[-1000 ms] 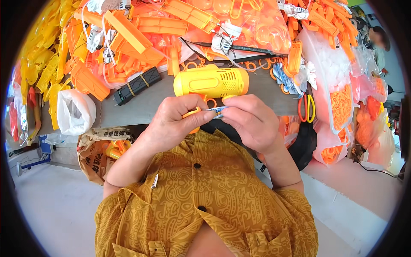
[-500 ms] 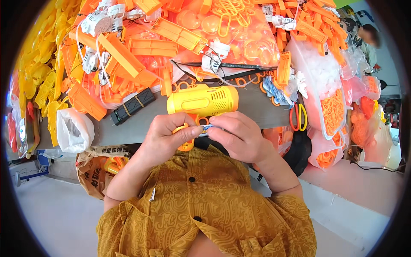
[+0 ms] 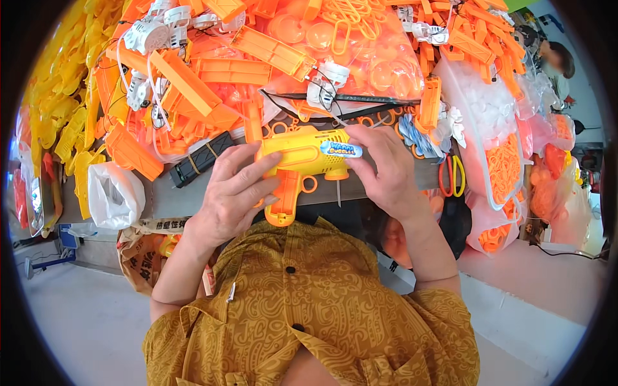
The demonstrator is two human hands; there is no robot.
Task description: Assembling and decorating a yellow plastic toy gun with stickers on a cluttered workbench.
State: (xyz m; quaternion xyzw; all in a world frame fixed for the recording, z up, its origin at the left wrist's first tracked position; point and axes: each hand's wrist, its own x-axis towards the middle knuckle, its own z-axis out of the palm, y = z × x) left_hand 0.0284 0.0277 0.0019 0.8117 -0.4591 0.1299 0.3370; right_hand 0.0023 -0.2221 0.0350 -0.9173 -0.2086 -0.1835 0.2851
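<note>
A yellow toy bubble gun with an orange handle lies sideways between my hands, at the near edge of the table. My left hand closes round its rear end and handle, fingers partly laid over the yellow side. At the front end, my right hand grips with thumb and forefinger by the right edge of a blue and white sticker. The sticker lies against the gun's yellow side. A small orange ring-shaped trigger shows below the body, and a thin tube hangs under the front.
Orange plastic parts and white motor units pile up behind. Yellow parts heap at the left. A black banded bundle, white bag, blue sticker sheets, scissors and bags of orange rings surround me.
The sticker, held between both hands' fingertips before, now lies on the gun's side. My left hand has moved onto the gun's rear, and my right hand has moved up to its front end.
</note>
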